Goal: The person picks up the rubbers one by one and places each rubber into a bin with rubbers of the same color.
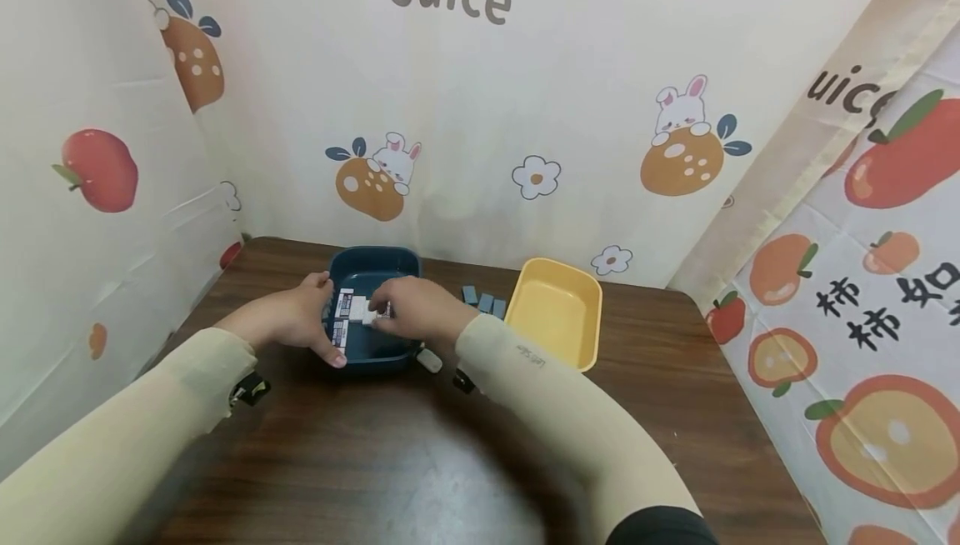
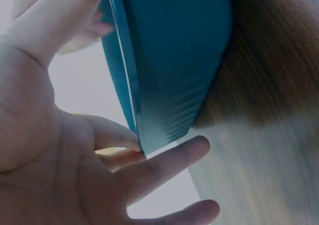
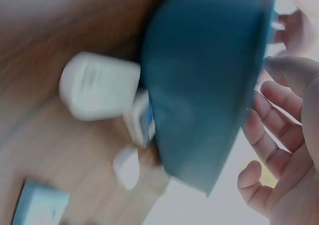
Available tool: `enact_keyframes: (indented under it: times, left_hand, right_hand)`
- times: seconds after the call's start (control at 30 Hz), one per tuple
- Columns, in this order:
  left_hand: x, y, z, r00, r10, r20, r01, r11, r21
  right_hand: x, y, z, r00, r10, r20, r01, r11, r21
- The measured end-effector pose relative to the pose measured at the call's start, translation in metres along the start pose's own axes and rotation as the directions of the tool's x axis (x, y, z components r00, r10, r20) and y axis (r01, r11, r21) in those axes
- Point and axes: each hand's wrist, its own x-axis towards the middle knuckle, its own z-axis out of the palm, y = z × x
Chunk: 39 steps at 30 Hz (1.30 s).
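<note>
In the head view, the left hand (image 1: 296, 324) spans the left side of a dark blue tray (image 1: 375, 366), thumb near the front corner. The left wrist view shows this hand (image 2: 65, 135) with its thumb and some fingertips at the tray's rim (image 2: 130, 80) and two fingers extended outside. Inside the tray lie small white boxes (image 1: 340, 334) with dark print and plain white pieces (image 1: 358, 310). The right hand (image 1: 420, 307) reaches over the right rim, its bent fingers at the white pieces; whether it pinches one is unclear. The right wrist view shows its fingers (image 3: 269, 130) beyond the rim.
A yellow tray (image 1: 555, 312) stands to the right on the brown table (image 1: 420, 462). Between the trays lie several small blue-grey blocks (image 1: 486, 303). A pale rounded item (image 1: 429, 360) rests by the blue tray's front right corner, with smaller white items (image 3: 127, 167) near it.
</note>
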Motion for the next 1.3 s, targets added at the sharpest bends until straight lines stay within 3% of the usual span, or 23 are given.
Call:
enact_keyframes:
  times: [0.2, 0.47, 0.73, 0.87, 1.07, 1.3]
  left_hand:
    - [-0.001, -0.006, 0.001, 1.000, -0.028, -0.008, 0.028, 1.000, 0.005]
    - [-0.006, -0.007, 0.002, 0.999, -0.039, -0.008, 0.039, 0.999, 0.004]
    - [-0.005, -0.005, 0.002, 0.999, -0.031, -0.010, 0.031, 0.999, 0.009]
    - [-0.004, -0.004, 0.002, 1.000, -0.026, -0.007, 0.026, 1.000, 0.012]
    - [-0.003, 0.000, 0.002, 1.000, -0.028, 0.000, 0.028, 0.999, 0.019]
    - [-0.002, 0.004, 0.000, 1.000, -0.025, 0.000, 0.025, 0.999, 0.026]
  right_hand:
    - [-0.024, 0.029, -0.019, 0.995, 0.081, -0.054, -0.075, 0.992, 0.102]
    - [-0.040, 0.060, -0.019, 0.982, 0.183, 0.035, -0.186, 0.972, 0.140]
    - [-0.046, 0.064, -0.006, 0.978, 0.072, 0.196, -0.097, 0.988, 0.121]
    - [-0.047, 0.060, 0.006, 0.978, 0.052, 0.203, -0.075, 0.992, 0.104]
    - [-0.049, 0.055, 0.022, 0.973, 0.123, 0.197, -0.139, 0.988, 0.066]
    - [-0.052, 0.053, 0.024, 0.979, 0.101, 0.177, -0.102, 0.995, -0.002]
